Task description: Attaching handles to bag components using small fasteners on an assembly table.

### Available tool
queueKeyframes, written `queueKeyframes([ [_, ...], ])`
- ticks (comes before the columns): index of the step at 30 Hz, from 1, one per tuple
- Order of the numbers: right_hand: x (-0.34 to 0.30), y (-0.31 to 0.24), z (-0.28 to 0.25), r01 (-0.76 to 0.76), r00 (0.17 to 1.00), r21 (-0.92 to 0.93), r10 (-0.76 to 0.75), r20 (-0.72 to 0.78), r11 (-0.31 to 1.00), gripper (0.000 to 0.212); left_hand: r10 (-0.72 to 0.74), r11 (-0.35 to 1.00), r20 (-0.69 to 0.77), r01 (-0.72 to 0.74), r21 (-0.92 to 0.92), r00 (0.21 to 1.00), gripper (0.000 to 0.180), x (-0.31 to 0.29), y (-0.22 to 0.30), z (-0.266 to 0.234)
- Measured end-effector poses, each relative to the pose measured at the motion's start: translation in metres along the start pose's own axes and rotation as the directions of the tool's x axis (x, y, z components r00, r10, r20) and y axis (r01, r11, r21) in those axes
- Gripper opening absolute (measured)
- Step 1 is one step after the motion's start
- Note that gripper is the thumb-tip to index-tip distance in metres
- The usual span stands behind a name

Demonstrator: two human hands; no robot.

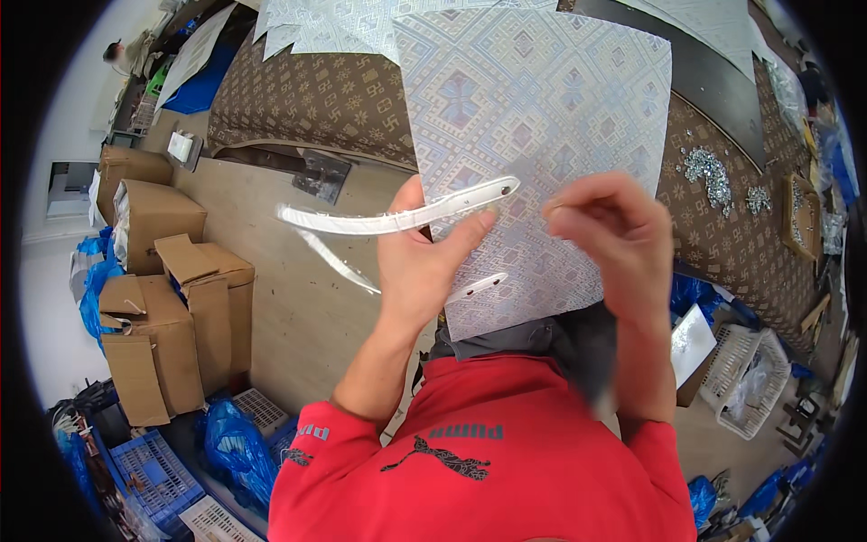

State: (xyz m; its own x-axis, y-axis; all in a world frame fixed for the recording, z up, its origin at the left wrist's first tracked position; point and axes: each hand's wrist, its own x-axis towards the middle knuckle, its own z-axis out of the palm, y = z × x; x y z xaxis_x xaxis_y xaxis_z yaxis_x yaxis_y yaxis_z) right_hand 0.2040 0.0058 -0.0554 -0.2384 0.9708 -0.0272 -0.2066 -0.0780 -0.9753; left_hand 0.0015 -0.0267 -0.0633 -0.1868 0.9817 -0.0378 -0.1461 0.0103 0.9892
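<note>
One view only, from the left camera on my head, wide fisheye, pointing steeply down past my chest. My left hand [424,262] and right hand [610,235] sit close under the lens, mid-frame, with the patterned sheet [542,99] just beyond. The brown table [316,108] lies farther off; cardboard boxes [163,307] on the floor bend along the left rim. Dark vignette at corners.

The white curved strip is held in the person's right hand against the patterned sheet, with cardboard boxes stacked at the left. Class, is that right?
Not quite. The head view shows the white curved strip held by the left hand, not the right. The patterned sheet and cardboard boxes are as stated.
</note>
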Motion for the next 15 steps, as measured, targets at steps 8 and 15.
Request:
queueKeyframes([
  [8, 0.010, 0.015, 0.031, 0.362, 0.932, -0.296, -0.337, 0.134, 0.884, 0.023, 0.104, 0.987, -0.045, -0.098, 0.126, 0.994, 0.023, -0.015, -0.001, 0.006],
  [15, 0.016, 0.020, 0.024, 0.334, 0.937, -0.221, -0.297, 0.187, 0.916, 0.026, 0.177, 0.976, -0.020, -0.173, 0.133, 0.984, 0.018, -0.017, 0.003, 0.013],
])
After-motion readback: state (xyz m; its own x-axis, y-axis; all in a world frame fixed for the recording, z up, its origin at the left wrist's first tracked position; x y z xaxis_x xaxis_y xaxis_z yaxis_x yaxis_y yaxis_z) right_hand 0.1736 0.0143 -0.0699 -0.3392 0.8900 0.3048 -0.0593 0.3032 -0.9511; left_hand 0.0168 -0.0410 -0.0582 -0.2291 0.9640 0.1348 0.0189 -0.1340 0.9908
